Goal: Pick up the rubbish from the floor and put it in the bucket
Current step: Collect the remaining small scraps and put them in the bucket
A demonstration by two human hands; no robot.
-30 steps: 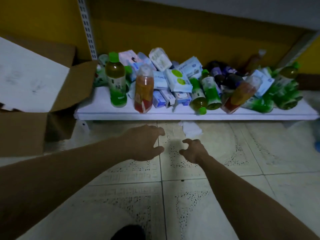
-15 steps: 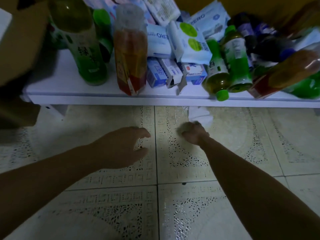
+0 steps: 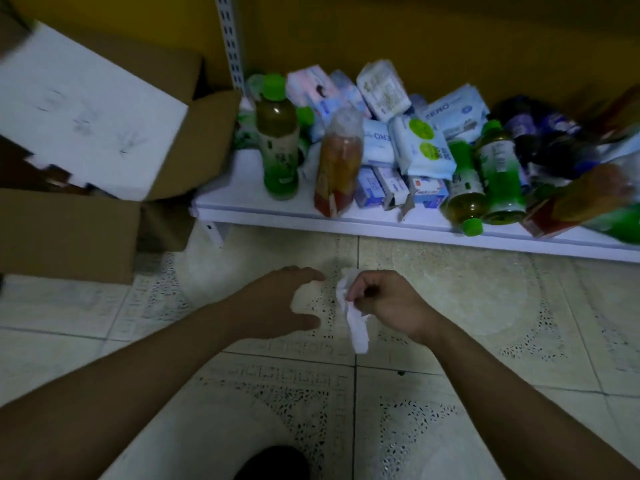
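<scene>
A crumpled white tissue (image 3: 355, 322) hangs above the patterned floor tiles, pinched in the curled fingers of my right hand (image 3: 384, 303). My left hand (image 3: 280, 303) hovers just left of the tissue, fingers and thumb spread in a loose C, holding nothing. No bucket is in view.
A low white shelf (image 3: 277, 216) runs across the back, crowded with green tea bottles (image 3: 278, 140), an orange drink bottle (image 3: 337, 168) and several tissue packs and small boxes. An open cardboard box (image 3: 69, 230) stands at the left. A dark shoe tip (image 3: 273, 462) shows at the bottom.
My right hand reached the tissue lying by the shelf edge, took hold of it and lifted it back towards me. The left hand stayed beside it, still spread.
</scene>
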